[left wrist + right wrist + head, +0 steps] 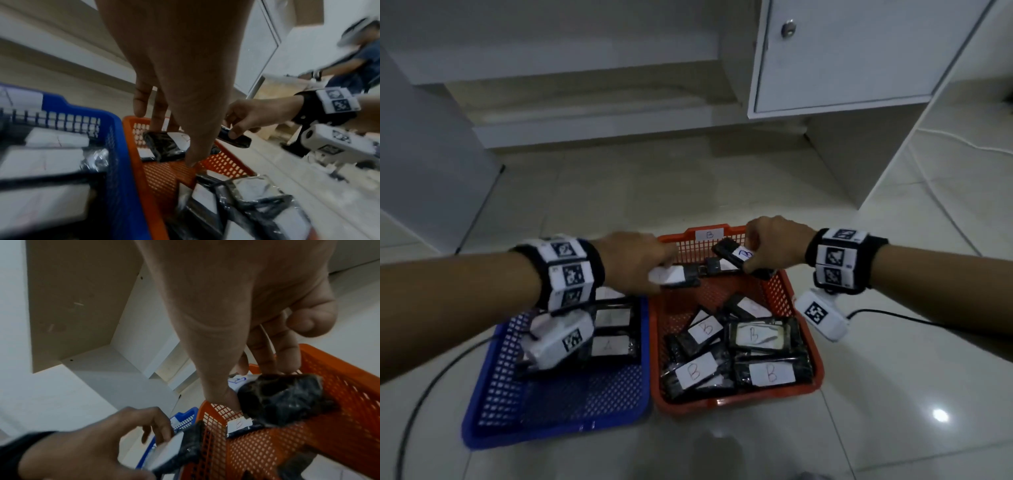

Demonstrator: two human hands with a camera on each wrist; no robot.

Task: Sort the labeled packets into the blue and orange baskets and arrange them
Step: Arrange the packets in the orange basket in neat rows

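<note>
My right hand [774,241] pinches the B-labeled packet [743,259] and my left hand [635,260] another packet [674,275], both seemingly light, crinkly and slippery, so each grip takes the long edges.

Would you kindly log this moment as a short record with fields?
left hand: holds a packet over the orange basket's left side
right hand: holds a B packet above the orange basket
orange basket: loose pile of B packets
blue basket: packets lying flat at the far end
</note>
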